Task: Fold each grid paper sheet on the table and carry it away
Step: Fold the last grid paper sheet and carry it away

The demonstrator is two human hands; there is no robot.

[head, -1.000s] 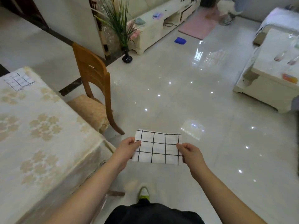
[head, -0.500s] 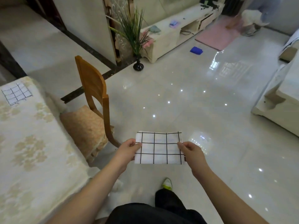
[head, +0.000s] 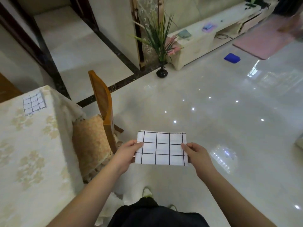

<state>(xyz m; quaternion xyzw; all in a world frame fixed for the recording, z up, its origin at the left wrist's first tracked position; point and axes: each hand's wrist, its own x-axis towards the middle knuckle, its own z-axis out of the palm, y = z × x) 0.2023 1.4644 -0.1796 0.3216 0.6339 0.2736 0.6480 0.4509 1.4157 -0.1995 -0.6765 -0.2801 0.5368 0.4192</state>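
The folded grid sheet (head: 161,149) is held out in front of the person, above the floor (head: 213,128) and well apart from the counter (head: 32,153). The left hand (head: 129,154) pinches its left edge and the right hand (head: 196,153) pinches its right edge, thumbs on top and fingers underneath, so the sheet stays level and flat between them. A second grid sheet (head: 34,103) lies near the far corner of the counter, beside the wooden chair (head: 103,102).

The held sheet looks light and thin. With a fold in it, it probably keeps its shape better than a single layer, yet it would still sag or flutter if gripped at 1 corner only. A light pinch on 2 opposite edges suits it; squeezing hard would crease it. The sheet on the counter lies flat, so lifting it likely means raising an edge or corner first.
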